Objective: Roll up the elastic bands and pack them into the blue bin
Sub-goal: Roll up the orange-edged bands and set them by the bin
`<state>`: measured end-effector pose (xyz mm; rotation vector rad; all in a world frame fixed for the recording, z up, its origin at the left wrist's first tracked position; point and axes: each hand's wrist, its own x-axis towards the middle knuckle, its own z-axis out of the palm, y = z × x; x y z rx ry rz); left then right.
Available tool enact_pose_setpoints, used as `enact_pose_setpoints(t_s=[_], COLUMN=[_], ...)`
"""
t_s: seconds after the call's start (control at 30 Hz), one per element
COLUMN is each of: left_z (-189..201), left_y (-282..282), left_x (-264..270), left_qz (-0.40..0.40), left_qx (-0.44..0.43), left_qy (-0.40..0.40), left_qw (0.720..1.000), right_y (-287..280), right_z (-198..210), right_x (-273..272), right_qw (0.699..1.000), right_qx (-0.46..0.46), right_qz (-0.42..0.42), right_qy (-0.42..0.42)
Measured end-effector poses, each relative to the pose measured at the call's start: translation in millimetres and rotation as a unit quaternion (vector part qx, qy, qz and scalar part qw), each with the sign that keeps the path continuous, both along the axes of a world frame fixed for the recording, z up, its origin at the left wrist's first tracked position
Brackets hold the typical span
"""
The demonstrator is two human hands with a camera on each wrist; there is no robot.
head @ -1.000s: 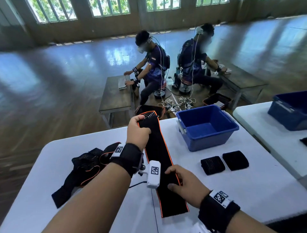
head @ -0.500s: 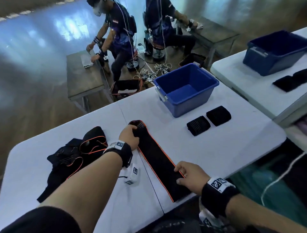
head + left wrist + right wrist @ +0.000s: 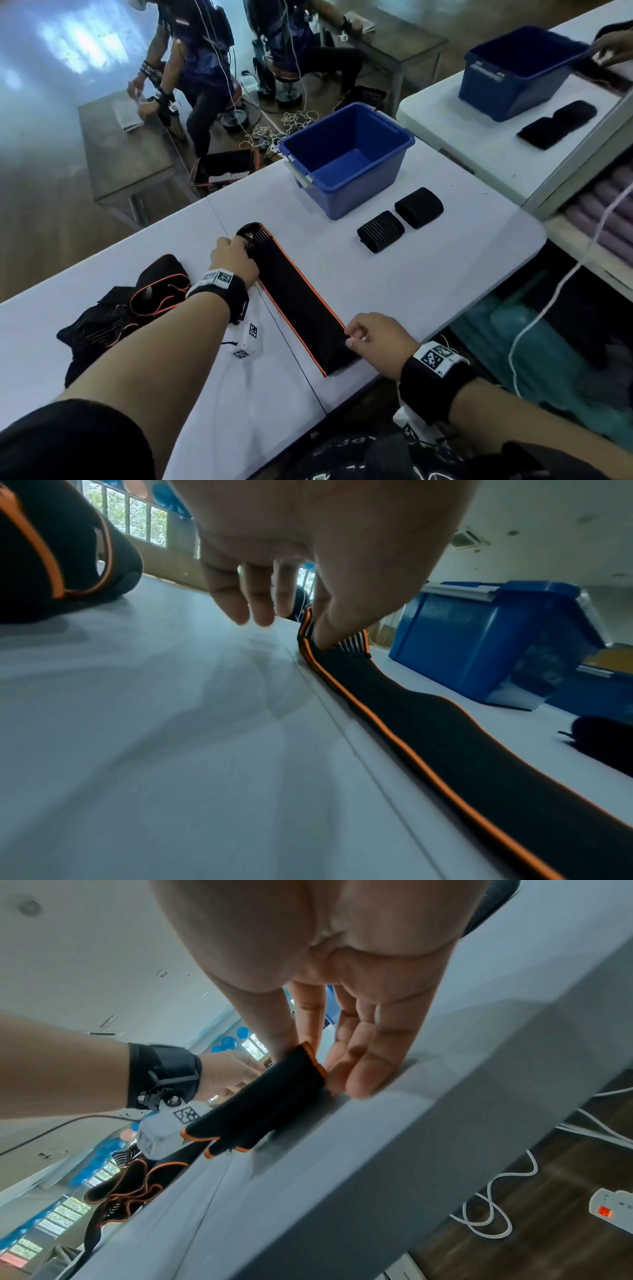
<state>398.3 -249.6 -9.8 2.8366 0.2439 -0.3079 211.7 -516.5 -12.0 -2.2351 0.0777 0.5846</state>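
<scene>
Farther-rolled band (image 3: 294, 294), two hands, two finished rolls (image 3: 399, 219)

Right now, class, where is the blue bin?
In the head view, the blue bin stands at the white table's far edge, right of centre, just beyond the two rolled bands.

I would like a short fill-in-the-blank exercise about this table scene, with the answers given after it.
1. The blue bin holds ____ bands.
2. Beside it lie ____ rolled bands.
3. The left hand pinches the flat band at its ____ end.
4. The flat band's edge trim is ____.

Answers: no; two; far; orange
</scene>
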Motion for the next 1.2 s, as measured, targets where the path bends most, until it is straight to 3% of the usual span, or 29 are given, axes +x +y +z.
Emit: enact_pose_setpoints(t_s=[0.1, 0.17, 0.33, 0.47, 0.7, 0.83, 1.03, 1.2], left_z=[8, 8, -2, -12, -15, -19, -26, -22], left_y=[-7, -12, -23, -31, -45, -46, -52, -52], left_x=[-32, -60, -153, -200, -217, -225, -232, -231], left_qz=[0.015, -0.034, -0.163, -0.184, -0.118, -0.121, -0.091, -0.088], left_qx=[0.010, -0.018, -0.102, -0.145, -0.150, -0.133, -0.126, -0.116], left_qy=[-0.062, -0.074, -0.047, -0.038, -0.037, -0.009, -0.037, -0.008], left_qw=[0.998, 0.997, 0.980, 0.971, 0.981, 0.984, 0.987, 0.989], right_y=[-2, -4, -8, -9, -4, -7, -6, -7], right_z=[2, 2, 4, 3, 5, 4, 4, -2], right_x=[0, 1, 9, 16, 23, 24, 25, 24], right_qw=[1.000, 1.000, 0.999, 0.998, 0.995, 0.983, 0.958, 0.962], right_qx=[0.003, 0.004, -0.002, 0.017, 0.007, -0.034, -0.101, -0.086], right_qz=[-0.001, -0.003, 0.029, 0.039, 0.096, 0.177, 0.265, 0.255], right_qy=[0.000, 0.006, 0.020, 0.042, 0.039, 0.048, -0.033, -0.049])
